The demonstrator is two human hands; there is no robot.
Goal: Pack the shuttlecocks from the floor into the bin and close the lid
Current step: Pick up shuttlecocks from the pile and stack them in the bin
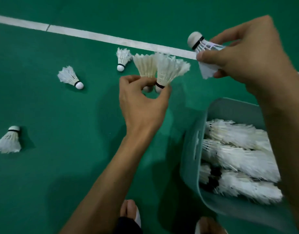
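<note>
My left hand (142,105) pinches two white shuttlecocks (160,70) by their corks, feathers fanned upward, above the green floor. My right hand (246,54) holds another shuttlecock (200,43) at the upper right, cork pointing left, with one more feather skirt showing below the fingers. The pale teal bin (193,149) stands at the lower right, holding several stacked shuttlecocks (238,159). Three loose shuttlecocks lie on the floor: one (122,59) near the white line, one (70,78) to its left, one (9,141) at the far left. No lid is in view.
A white court line (94,35) crosses the green floor (61,166) diagonally behind the hands. My feet in white sandals (137,215) show at the bottom edge, close to the bin's near corner.
</note>
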